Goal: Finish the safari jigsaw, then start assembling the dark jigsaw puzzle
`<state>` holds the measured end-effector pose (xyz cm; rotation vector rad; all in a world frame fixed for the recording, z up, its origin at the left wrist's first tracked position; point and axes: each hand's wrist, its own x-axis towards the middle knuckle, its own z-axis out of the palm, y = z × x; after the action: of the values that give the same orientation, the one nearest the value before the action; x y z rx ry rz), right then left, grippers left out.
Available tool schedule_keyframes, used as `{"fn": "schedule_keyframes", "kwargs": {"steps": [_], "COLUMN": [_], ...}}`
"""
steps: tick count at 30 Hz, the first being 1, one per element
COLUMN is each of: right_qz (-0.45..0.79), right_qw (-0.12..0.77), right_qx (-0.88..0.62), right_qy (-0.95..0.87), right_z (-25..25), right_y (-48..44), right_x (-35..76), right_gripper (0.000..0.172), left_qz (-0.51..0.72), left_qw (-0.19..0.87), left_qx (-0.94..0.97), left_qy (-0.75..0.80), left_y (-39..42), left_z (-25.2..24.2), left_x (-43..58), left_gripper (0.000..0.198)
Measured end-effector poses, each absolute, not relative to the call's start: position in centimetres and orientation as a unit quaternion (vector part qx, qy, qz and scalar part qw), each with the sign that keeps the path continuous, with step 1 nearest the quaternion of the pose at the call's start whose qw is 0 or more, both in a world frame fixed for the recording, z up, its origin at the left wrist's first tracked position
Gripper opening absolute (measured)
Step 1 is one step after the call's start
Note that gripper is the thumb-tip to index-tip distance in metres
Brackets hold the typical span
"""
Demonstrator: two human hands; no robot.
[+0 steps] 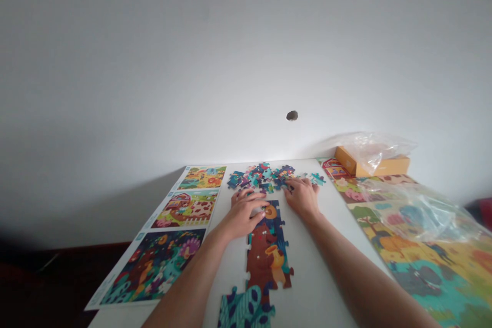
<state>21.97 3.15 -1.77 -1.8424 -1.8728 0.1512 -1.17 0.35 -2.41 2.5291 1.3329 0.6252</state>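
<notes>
A partly joined jigsaw puzzle (265, 256) lies flat on the white table, showing a brown bear and a smaller animal hugging a yellow jar. Over its upper left edge is my left hand (246, 212), palm down, with fingers spread and nothing visible in them. My right hand (303, 197) is at the near right side of a heap of loose puzzle pieces (257, 174). Its fingers are bent, and a dark puzzle piece (290, 189) shows between thumb and fingertips. Another joined section (244, 307), teal with leaf shapes, adjoins the puzzle's lower left.
A sheet with three printed pictures (184, 210) lies on the left. To the right, a finished-looking farm and animal picture (426, 266) lies beneath crumpled clear plastic (434, 215). Behind it stands an orange box part (392, 166) with a plastic bag. The wall (246, 61) has a hole.
</notes>
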Motion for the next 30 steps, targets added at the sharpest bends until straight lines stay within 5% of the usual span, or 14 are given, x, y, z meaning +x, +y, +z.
{"fn": "schedule_keyframes", "kwargs": {"steps": [13, 20, 30], "right_qz": [0.055, 0.002, 0.168], "right_qw": [0.216, 0.155, 0.378], "right_qx": [-0.706, -0.759, -0.585], "right_qy": [-0.672, -0.632, -0.698], "right_z": [-0.7, -0.9, -3.2], "right_y": [2.2, 0.7, 4.0], "right_x": [21.4, 20.6, 21.2], "right_gripper": [0.035, 0.041, 0.049], "left_qz": [0.288, 0.326, 0.336], "left_qw": [0.054, 0.074, 0.072], "left_qx": [0.820, 0.829, 0.814], "left_qy": [0.491, 0.449, 0.469], "left_y": [1.1, 2.0, 2.3], "left_z": [-3.0, -3.9, -4.3], "left_x": [-1.4, -1.9, -2.0], "left_gripper": [0.027, 0.047, 0.038]}}
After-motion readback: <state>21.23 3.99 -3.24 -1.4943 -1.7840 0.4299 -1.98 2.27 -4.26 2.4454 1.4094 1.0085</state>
